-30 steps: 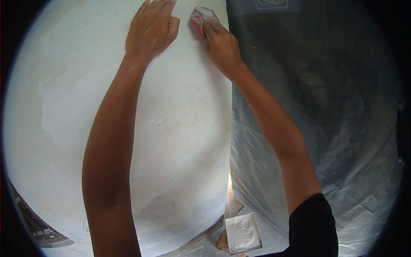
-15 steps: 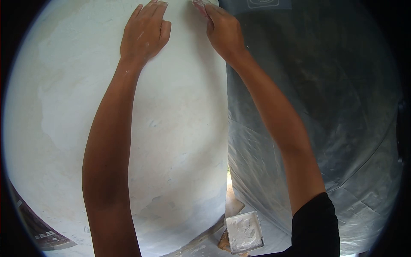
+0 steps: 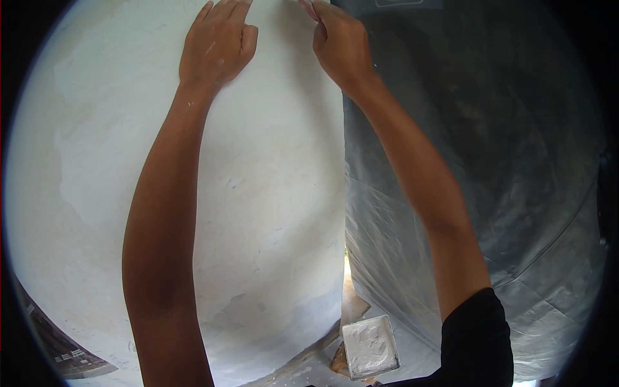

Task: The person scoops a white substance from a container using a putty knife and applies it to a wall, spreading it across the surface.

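Observation:
My left hand (image 3: 216, 46) lies flat against the white wall surface (image 3: 271, 174), fingers stretched upward and cut off by the top edge of the view. White specks mark its back. My right hand (image 3: 343, 48) is closed around a thin pinkish piece (image 3: 308, 8), probably folded sandpaper, at the right edge of the white surface. Only a small part of that piece shows; the rest is hidden by the fingers or out of view. Slightly greyer patches show on the wall below.
Dark plastic sheeting (image 3: 516, 193) hangs along the right of the wall. Below, near its bottom edge, stands a square container (image 3: 370, 347) of whitish paste, beside some brown board (image 3: 352, 303). A dark printed item (image 3: 61, 342) shows at lower left.
My right hand has shifted slightly to the right and upward, and less of the pinkish piece shows. My left hand stays on the wall, a touch higher in view.

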`<control>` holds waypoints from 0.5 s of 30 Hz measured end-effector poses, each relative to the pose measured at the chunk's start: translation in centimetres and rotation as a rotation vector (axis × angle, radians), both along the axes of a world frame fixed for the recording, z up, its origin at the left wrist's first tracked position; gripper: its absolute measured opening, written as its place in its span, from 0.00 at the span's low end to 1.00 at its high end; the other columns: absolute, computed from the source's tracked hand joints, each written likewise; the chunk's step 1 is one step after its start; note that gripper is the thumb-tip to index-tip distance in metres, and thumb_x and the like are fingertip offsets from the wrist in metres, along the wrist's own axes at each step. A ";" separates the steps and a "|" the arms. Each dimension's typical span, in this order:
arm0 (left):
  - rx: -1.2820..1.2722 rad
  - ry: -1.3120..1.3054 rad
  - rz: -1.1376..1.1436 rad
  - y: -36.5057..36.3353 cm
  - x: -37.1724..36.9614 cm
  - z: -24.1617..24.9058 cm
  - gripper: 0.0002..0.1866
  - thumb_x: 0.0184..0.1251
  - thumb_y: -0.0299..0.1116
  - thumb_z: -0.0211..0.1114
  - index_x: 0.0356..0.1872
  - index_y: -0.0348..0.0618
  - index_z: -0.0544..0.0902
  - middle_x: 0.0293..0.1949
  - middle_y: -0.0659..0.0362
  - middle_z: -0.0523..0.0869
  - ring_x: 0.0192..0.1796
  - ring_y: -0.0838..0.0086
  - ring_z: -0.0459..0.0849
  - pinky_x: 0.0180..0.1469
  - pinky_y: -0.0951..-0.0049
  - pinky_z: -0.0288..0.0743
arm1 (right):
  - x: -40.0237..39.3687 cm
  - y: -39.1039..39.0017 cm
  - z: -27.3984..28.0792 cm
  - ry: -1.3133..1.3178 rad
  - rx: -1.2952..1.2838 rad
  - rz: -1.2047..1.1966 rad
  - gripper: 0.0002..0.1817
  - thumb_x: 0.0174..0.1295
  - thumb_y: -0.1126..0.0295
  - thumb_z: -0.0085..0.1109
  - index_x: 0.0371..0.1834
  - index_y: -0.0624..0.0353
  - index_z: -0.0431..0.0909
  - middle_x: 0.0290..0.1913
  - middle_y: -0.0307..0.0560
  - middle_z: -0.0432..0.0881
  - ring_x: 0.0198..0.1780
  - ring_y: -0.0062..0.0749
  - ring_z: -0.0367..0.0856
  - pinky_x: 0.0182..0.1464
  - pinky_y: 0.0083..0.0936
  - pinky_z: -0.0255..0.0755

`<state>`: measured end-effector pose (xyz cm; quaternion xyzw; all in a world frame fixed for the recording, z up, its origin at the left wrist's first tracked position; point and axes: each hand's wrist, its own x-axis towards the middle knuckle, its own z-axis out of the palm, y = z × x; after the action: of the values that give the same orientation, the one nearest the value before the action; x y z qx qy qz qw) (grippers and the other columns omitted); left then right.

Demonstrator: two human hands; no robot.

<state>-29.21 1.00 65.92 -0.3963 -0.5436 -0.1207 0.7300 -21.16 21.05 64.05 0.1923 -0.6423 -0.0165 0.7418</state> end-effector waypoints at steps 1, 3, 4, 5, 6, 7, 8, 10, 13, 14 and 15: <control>0.006 0.008 0.014 0.0 -0.1 0.1 0.23 0.64 0.25 0.54 0.60 0.24 0.79 0.61 0.36 0.83 0.70 0.49 0.77 0.78 0.50 0.63 | -0.8 0.3 1.4 -0.028 -0.064 -0.043 0.14 0.66 0.80 0.53 0.53 0.68 0.80 0.54 0.63 0.84 0.48 0.60 0.85 0.48 0.45 0.81; 0.009 0.004 0.016 0.0 -0.2 0.1 0.23 0.65 0.25 0.54 0.59 0.24 0.79 0.61 0.36 0.83 0.70 0.49 0.77 0.79 0.50 0.63 | -1.8 0.7 1.7 -0.054 -0.129 -0.082 0.12 0.73 0.77 0.48 0.52 0.68 0.80 0.54 0.64 0.85 0.49 0.61 0.86 0.50 0.47 0.81; 0.012 -0.002 0.015 0.0 -0.3 0.2 0.23 0.65 0.25 0.54 0.59 0.24 0.79 0.61 0.36 0.83 0.70 0.49 0.78 0.79 0.50 0.62 | -2.6 1.0 0.9 -0.086 -0.085 -0.201 0.14 0.67 0.80 0.53 0.53 0.67 0.80 0.53 0.63 0.85 0.48 0.60 0.86 0.48 0.45 0.81; 0.011 -0.002 0.016 0.0 -0.4 0.2 0.23 0.65 0.25 0.54 0.59 0.24 0.79 0.61 0.36 0.83 0.70 0.49 0.78 0.79 0.50 0.62 | -3.4 1.4 0.2 -0.120 -0.041 -0.323 0.18 0.60 0.84 0.58 0.55 0.67 0.80 0.52 0.62 0.85 0.46 0.59 0.86 0.45 0.43 0.82; 0.017 -0.003 0.021 0.1 -0.5 0.1 0.23 0.65 0.25 0.54 0.59 0.24 0.79 0.61 0.36 0.83 0.70 0.49 0.77 0.79 0.50 0.62 | -3.3 1.0 -1.3 -0.123 -0.042 -0.325 0.18 0.60 0.84 0.58 0.55 0.67 0.80 0.52 0.62 0.85 0.46 0.59 0.86 0.45 0.43 0.82; 0.025 -0.001 0.024 0.1 -0.6 0.1 0.23 0.65 0.25 0.54 0.59 0.24 0.79 0.61 0.36 0.83 0.70 0.49 0.77 0.79 0.50 0.62 | -3.0 0.5 -3.6 -0.128 -0.024 -0.328 0.15 0.59 0.84 0.58 0.51 0.69 0.79 0.48 0.62 0.85 0.45 0.57 0.87 0.46 0.44 0.84; 0.027 0.000 0.021 0.0 -0.4 0.1 0.23 0.65 0.25 0.54 0.59 0.24 0.79 0.61 0.36 0.83 0.70 0.49 0.77 0.79 0.50 0.62 | -2.4 -0.2 -5.4 -0.130 -0.005 -0.332 0.12 0.59 0.84 0.57 0.47 0.71 0.78 0.43 0.61 0.85 0.44 0.54 0.88 0.46 0.44 0.85; 0.001 -0.007 -0.023 -0.1 0.2 0.0 0.23 0.64 0.25 0.54 0.59 0.24 0.79 0.61 0.36 0.83 0.70 0.49 0.78 0.79 0.50 0.62 | -0.8 -0.9 -7.3 -0.078 0.022 -0.241 0.13 0.58 0.84 0.57 0.47 0.71 0.78 0.44 0.61 0.85 0.44 0.54 0.88 0.46 0.45 0.85; 0.011 -0.007 -0.034 0.1 0.1 0.1 0.23 0.64 0.25 0.55 0.59 0.24 0.79 0.60 0.37 0.83 0.70 0.49 0.78 0.79 0.50 0.62 | 0.4 -1.0 -4.4 0.001 0.052 -0.099 0.13 0.57 0.84 0.58 0.47 0.71 0.78 0.45 0.62 0.84 0.44 0.54 0.87 0.45 0.45 0.85; 0.005 -0.013 -0.035 0.3 0.0 0.0 0.23 0.64 0.25 0.55 0.59 0.24 0.79 0.60 0.37 0.83 0.70 0.49 0.78 0.79 0.50 0.62 | 0.5 -0.6 -1.8 -0.002 -0.005 -0.089 0.16 0.58 0.84 0.58 0.51 0.67 0.80 0.48 0.61 0.85 0.45 0.57 0.87 0.46 0.45 0.84; 0.016 -0.006 -0.006 0.2 -0.2 0.0 0.23 0.64 0.25 0.55 0.59 0.24 0.79 0.60 0.37 0.83 0.70 0.50 0.78 0.79 0.51 0.62 | 0.2 -0.1 0.1 -0.001 -0.059 -0.078 0.19 0.60 0.84 0.59 0.55 0.64 0.81 0.51 0.61 0.86 0.45 0.60 0.86 0.47 0.45 0.83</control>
<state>-29.40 1.24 65.96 -0.3916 -0.5437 -0.1286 0.7311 -20.96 20.94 64.16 0.1453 -0.6498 -0.0265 0.7456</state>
